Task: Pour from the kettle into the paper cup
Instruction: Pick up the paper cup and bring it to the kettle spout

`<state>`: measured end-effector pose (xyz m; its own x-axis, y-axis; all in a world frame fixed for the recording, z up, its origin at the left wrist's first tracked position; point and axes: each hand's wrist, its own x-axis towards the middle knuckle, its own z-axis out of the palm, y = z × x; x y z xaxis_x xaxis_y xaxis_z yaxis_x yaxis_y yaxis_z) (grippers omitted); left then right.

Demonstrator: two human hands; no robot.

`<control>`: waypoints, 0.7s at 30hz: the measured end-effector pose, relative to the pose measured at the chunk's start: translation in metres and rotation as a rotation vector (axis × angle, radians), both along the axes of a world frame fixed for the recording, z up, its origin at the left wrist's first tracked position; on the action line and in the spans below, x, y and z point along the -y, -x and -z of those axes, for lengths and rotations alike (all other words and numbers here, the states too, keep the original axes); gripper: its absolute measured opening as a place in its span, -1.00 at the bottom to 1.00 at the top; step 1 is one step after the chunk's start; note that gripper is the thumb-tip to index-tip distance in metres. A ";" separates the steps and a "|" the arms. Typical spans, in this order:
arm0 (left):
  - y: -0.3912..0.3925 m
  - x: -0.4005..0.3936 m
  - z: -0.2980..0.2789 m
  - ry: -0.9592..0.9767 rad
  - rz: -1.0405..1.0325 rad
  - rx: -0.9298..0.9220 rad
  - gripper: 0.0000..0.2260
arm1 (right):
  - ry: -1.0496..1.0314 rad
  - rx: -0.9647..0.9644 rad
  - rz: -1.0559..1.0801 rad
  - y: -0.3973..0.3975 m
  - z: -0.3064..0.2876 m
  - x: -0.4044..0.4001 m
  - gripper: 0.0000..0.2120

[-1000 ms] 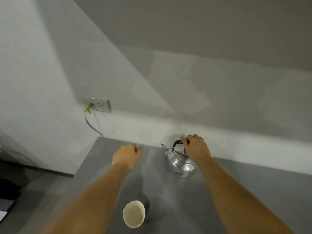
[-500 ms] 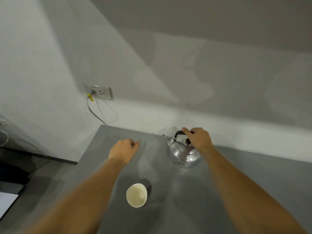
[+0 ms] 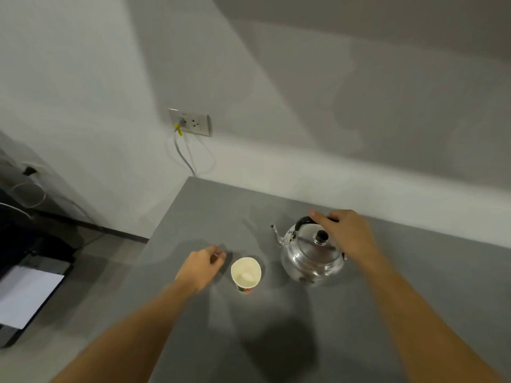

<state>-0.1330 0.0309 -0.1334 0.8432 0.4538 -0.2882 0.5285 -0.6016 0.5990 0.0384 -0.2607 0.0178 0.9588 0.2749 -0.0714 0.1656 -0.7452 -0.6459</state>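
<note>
Two bare hands over a grey table (image 3: 387,313), seen from a head-worn camera; both forearms run out of the frame's bottom edge.

Right hand (image 3: 347,234): curled over the black handle (image 3: 302,221) of the metal kettle (image 3: 311,258), fingers wrapped on it. The far part of the handle is hidden under the hand. Kettle stands upright on the table, base down, spout (image 3: 275,233) pointing left toward the cup side. Lid on, black knob (image 3: 320,237) showing. Its contents are not visible.

Left hand (image 3: 200,265): just left of the paper cup (image 3: 245,273), fingers loosely curled, holding nothing. Cannot tell whether the fingertips touch the cup wall; a narrow gap seems to show. Hand is slightly blurred.

Paper cup: upright between the left hand and the kettle, apart from the kettle. Pale inside; whether liquid is in it is hard to make out. Coloured print near the base, too small to read.

Background: wall socket (image 3: 190,122) with a grey cable (image 3: 184,153) dropping behind the table's far corner. Dark objects and a white sheet (image 3: 26,295) at the left edge, cut off and unclear.
</note>
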 end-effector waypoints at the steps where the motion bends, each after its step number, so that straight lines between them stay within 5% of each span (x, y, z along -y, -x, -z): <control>1: 0.008 0.002 0.004 0.013 0.002 0.000 -0.76 | 0.000 -0.004 -0.006 0.008 -0.002 0.000 -0.46; 4: 0.026 0.012 0.013 0.066 0.003 0.026 -0.76 | -0.009 -0.016 -0.027 0.030 -0.005 -0.001 -0.45; 12: 0.043 0.034 0.024 0.258 0.139 0.046 -0.34 | 0.068 -0.005 -0.099 0.064 -0.013 -0.008 -0.45; 21: 0.032 0.053 0.017 0.336 0.073 0.151 -0.20 | 0.165 0.011 -0.137 0.080 -0.016 -0.024 -0.45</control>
